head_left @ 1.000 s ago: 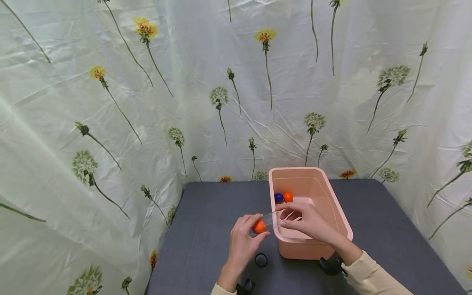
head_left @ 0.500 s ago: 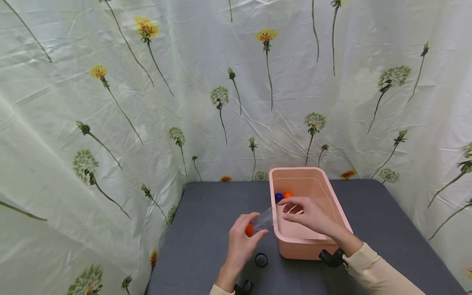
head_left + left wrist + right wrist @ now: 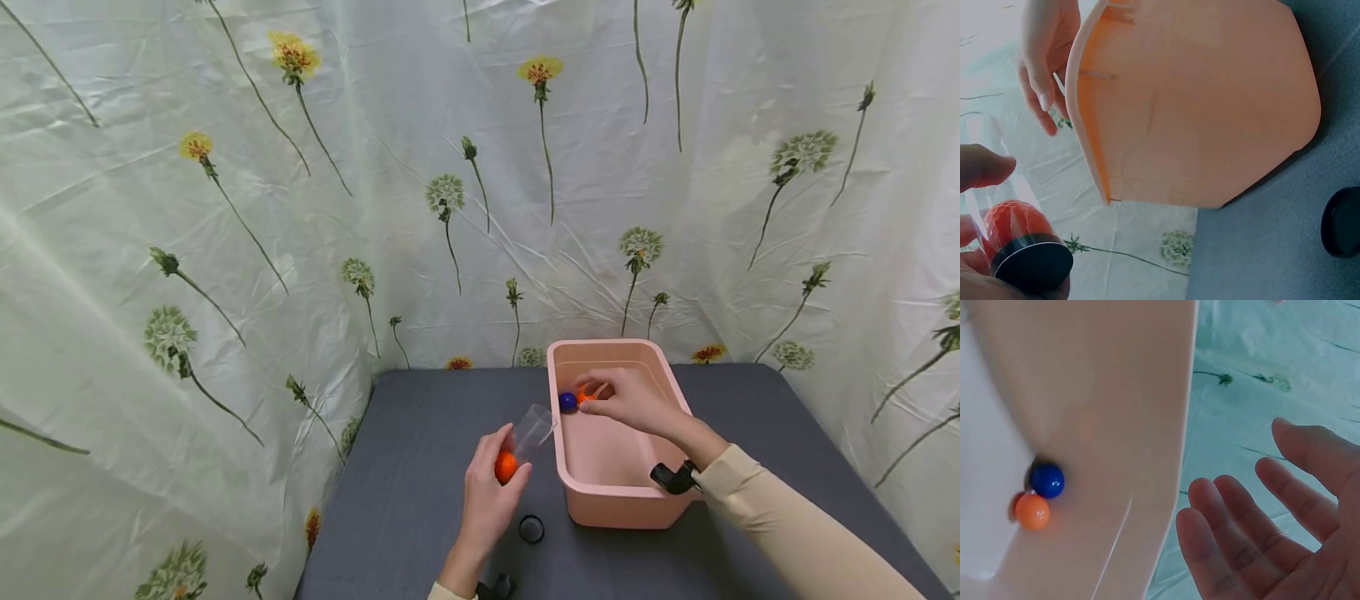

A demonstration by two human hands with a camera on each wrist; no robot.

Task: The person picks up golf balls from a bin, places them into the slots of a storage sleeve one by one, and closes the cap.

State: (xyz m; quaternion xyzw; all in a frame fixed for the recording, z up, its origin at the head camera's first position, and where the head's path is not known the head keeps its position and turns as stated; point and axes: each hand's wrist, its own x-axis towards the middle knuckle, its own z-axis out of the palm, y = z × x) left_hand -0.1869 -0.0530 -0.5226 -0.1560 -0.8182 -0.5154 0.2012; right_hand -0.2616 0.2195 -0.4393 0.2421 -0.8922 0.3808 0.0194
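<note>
My left hand (image 3: pixel 508 454) grips a clear plastic tube (image 3: pixel 531 430) tilted toward a pink bin (image 3: pixel 609 493), just left of its rim. An orange ball (image 3: pixel 505 467) sits at the tube's lower end; the left wrist view shows this ball (image 3: pixel 1013 220) above a black base (image 3: pixel 1032 266). My right hand (image 3: pixel 600 395) reaches into the bin's far left corner, fingers relaxed and holding nothing. In the right wrist view, a blue ball (image 3: pixel 1047 480) and an orange ball (image 3: pixel 1032 511) lie together on the bin floor, apart from my right hand (image 3: pixel 1241 540).
A small black cap (image 3: pixel 531 528) lies on the dark grey table (image 3: pixel 435 433) in front of the bin's near left corner. Flower-printed white sheeting (image 3: pixel 225 250) hangs close behind and on both sides of the table.
My right hand let go of the tube's mouth and moved deeper into the bin toward the two balls. The left hand tipped the tube more upright and the orange ball slid down to its lower end.
</note>
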